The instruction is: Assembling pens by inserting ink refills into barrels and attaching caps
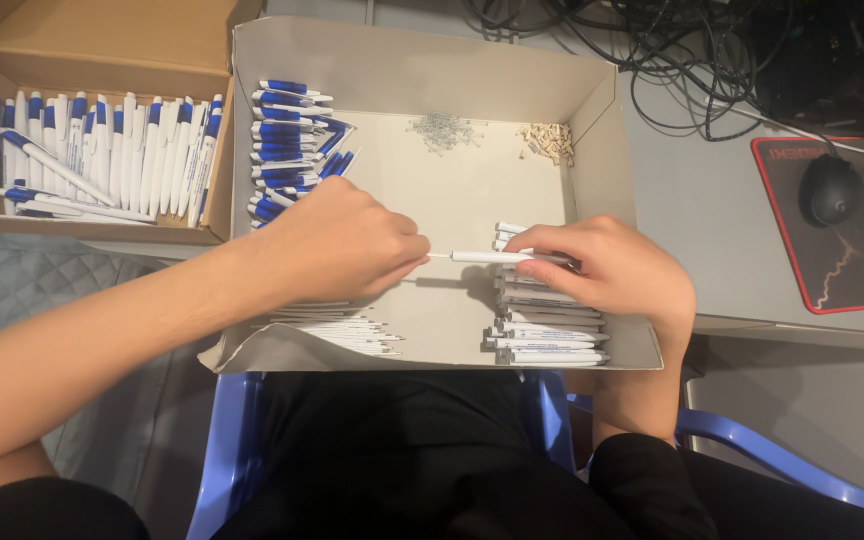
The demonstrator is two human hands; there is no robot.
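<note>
Fingers of the right hand (617, 268) pinched a white pen barrel (497, 257) level above the open cardboard tray (592, 105), over a stack of white barrels (547, 335). The left hand (337, 240) closed its fingertips on the thin refill tip (437, 256) at the barrel's end, near the blue pen caps (292, 140).

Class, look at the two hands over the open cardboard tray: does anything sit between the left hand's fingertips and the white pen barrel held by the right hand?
Nothing visible does. The left hand meets the thin tip of the white plastic pen barrel, which the right hand grips.
</note>
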